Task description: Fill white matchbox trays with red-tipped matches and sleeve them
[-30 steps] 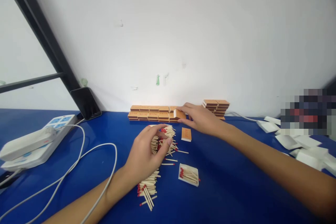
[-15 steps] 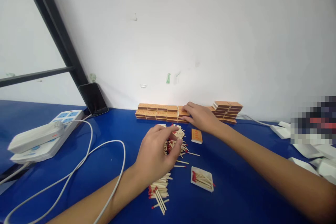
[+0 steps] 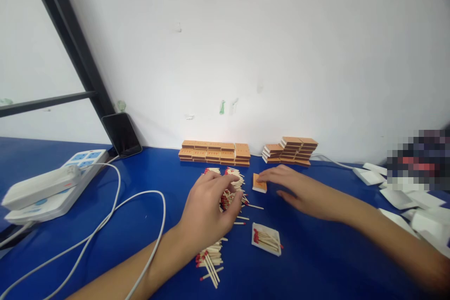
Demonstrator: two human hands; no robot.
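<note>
My left hand (image 3: 207, 208) rests on a heap of red-tipped matches (image 3: 225, 215), its fingers curled round a bunch of them. My right hand (image 3: 298, 190) reaches over the blue table (image 3: 147, 243), fingertips touching a single orange matchbox sleeve (image 3: 259, 183). A white inner tray with a few matches (image 3: 267, 239) lies in front of both hands. A row of stacked orange matchboxes (image 3: 215, 153) lines the wall, with a second stack (image 3: 290, 151) to its right.
A white power strip (image 3: 45, 187) with white cables (image 3: 116, 215) lies at the left. A dark phone (image 3: 121, 135) leans on the wall. Several empty white trays (image 3: 404, 197) lie at the right, by a blurred patch.
My right hand left the matchbox on the row at the wall and drew back to the lone orange sleeve. My left hand stayed on the match heap.
</note>
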